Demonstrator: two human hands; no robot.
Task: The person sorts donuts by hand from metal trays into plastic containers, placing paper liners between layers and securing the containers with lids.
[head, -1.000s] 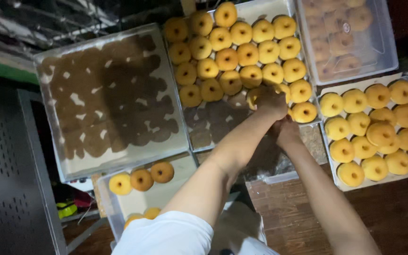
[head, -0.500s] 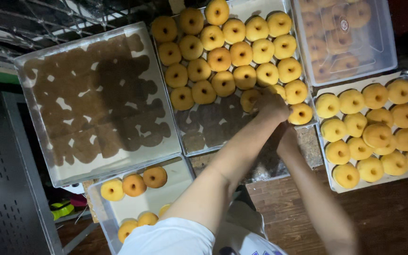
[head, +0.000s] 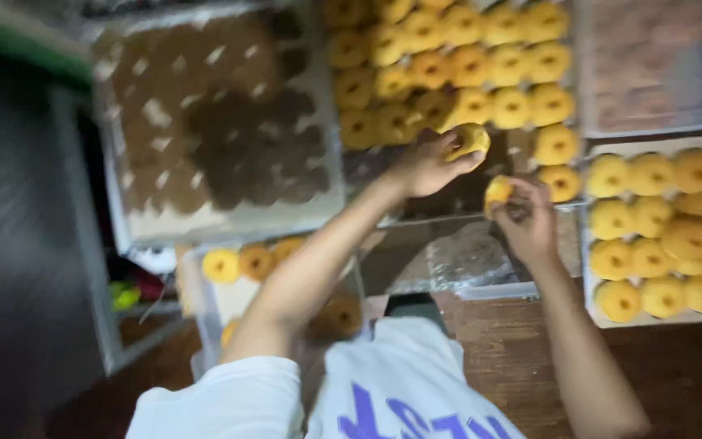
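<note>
Your left hand pinches one yellow ring pastry above the middle tray, and your right hand closes its grip on a second pastry just beside it. Hold both lightly by the rims. Dim room; full trays crowd the wooden counter.

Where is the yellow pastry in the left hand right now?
In the head view, the yellow pastry sits in the left hand, raised over the middle tray, just up-left of the right hand.
</note>
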